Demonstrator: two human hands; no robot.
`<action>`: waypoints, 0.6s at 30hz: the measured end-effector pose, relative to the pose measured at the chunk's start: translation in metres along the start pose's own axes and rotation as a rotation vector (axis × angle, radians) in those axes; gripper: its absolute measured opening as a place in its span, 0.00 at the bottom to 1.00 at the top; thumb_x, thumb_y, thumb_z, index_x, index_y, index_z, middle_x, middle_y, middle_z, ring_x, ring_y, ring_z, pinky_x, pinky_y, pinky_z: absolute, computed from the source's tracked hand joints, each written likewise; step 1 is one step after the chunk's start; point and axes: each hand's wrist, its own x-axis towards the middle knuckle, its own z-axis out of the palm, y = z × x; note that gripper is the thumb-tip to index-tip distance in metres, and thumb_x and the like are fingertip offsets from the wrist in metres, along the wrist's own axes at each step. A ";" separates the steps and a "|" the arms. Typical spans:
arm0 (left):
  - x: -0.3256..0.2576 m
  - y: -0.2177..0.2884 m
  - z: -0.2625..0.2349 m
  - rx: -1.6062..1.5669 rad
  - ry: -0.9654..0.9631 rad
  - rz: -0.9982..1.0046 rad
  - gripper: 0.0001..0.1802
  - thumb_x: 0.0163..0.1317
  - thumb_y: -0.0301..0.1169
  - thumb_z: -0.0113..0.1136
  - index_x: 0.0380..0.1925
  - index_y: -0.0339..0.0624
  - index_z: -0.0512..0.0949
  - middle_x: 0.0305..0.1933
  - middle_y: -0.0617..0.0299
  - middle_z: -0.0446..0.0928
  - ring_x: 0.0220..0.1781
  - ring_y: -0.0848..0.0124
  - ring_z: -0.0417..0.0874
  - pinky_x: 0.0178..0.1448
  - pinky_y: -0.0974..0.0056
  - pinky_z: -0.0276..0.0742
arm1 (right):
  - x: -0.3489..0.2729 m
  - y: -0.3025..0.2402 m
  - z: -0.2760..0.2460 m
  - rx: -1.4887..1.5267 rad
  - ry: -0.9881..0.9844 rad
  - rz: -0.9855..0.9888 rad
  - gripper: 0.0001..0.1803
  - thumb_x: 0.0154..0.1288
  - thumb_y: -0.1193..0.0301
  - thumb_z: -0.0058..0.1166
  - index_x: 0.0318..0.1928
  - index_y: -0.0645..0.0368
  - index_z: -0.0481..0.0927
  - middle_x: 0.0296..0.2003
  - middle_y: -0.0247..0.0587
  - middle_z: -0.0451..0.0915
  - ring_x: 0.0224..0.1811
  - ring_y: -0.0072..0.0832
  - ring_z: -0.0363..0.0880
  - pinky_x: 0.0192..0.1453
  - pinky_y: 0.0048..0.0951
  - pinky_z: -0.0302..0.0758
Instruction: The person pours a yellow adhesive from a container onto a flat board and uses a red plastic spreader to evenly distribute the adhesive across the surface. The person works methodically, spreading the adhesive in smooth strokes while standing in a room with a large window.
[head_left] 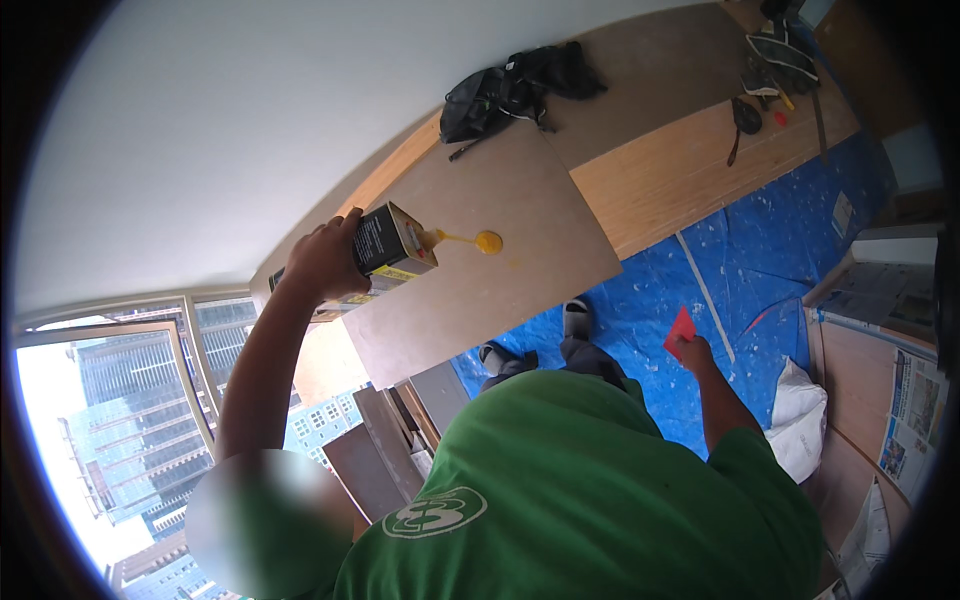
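My left hand [325, 262] grips a dark rectangular tin [392, 240] and holds it tilted over a large brown board [520, 200]. A thin yellow stream runs from the tin's spout into a small yellow puddle [487, 242] on the board. My right hand [692, 352] hangs lower at my side over the blue sheet and holds a small flat red scraper [681, 330]. My green shirt [600, 490] fills the lower middle, and my shoes [575, 318] stand at the board's near edge.
A blue floor sheet [780, 240] covers the ground to the right. Black bags [515, 85] and tools [765, 70] lie on the wooden surface beyond the board. Board offcuts [385, 445], a white sack [800, 415], newspapers [915, 400] and a window [120, 430] surround me.
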 end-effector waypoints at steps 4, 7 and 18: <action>0.004 -0.002 -0.002 0.007 -0.014 -0.002 0.58 0.34 0.39 0.77 0.71 0.44 0.63 0.56 0.53 0.79 0.59 0.56 0.82 0.64 0.56 0.79 | 0.000 0.004 0.002 0.065 0.004 0.033 0.26 0.67 0.51 0.60 0.39 0.66 0.81 0.23 0.46 0.81 0.19 0.34 0.82 0.21 0.34 0.76; 0.004 -0.005 0.000 0.013 -0.014 -0.005 0.58 0.34 0.39 0.77 0.70 0.44 0.63 0.55 0.53 0.79 0.59 0.57 0.82 0.64 0.56 0.79 | -0.004 -0.008 0.001 0.091 -0.034 0.094 0.26 0.67 0.51 0.61 0.42 0.67 0.80 0.24 0.46 0.81 0.20 0.34 0.82 0.21 0.34 0.76; 0.009 -0.020 0.010 -0.021 0.035 0.051 0.56 0.35 0.39 0.77 0.69 0.44 0.62 0.56 0.52 0.79 0.60 0.55 0.81 0.64 0.55 0.79 | 0.017 0.014 -0.009 0.010 0.046 0.091 0.26 0.68 0.53 0.61 0.46 0.68 0.79 0.25 0.46 0.81 0.20 0.33 0.82 0.20 0.33 0.76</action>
